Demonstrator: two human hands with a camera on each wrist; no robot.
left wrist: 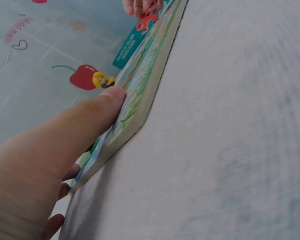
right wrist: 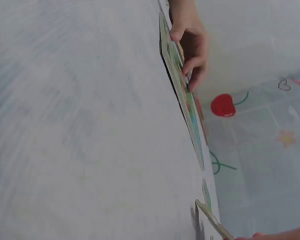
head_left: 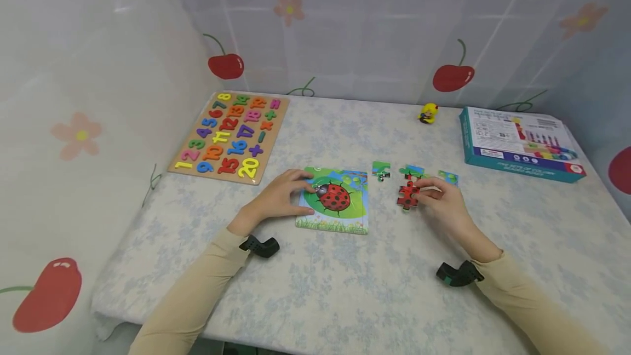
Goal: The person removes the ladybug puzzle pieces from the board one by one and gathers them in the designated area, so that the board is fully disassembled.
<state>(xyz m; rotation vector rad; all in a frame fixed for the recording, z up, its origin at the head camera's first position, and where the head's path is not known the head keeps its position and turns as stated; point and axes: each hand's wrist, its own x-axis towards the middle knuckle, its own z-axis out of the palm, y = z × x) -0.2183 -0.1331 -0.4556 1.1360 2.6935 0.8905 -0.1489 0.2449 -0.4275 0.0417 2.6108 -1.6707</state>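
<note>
My left hand point(head_left: 286, 196) rests at the left side of a square ladybug puzzle board point(head_left: 355, 223), its fingers spread and curving loosely over the edge. In the left wrist view, the thumb point(left wrist: 112, 95) touches the board's top near the rim. The board lies on the table with a red, black-spotted ladybug on green leaf in its picture. To the right of it, my right hand point(head_left: 443, 201) pinches a red puzzle piece with black spots point(head_left: 408, 195) between thumb and fingers. Just behind lie more puzzle pieces: a green one point(head_left: 381, 169), a green-blue one point(head_left: 415, 170) and another point(head_left: 449, 177).
A wooden number board point(head_left: 261, 166) with coloured numerals lies at the back left. At the back right is a teal and white box point(head_left: 522, 144), with a small yellow figurine point(head_left: 428, 113) left of it. A patterned cloth point(head_left: 345, 284) covers the table; curtains hang behind.
</note>
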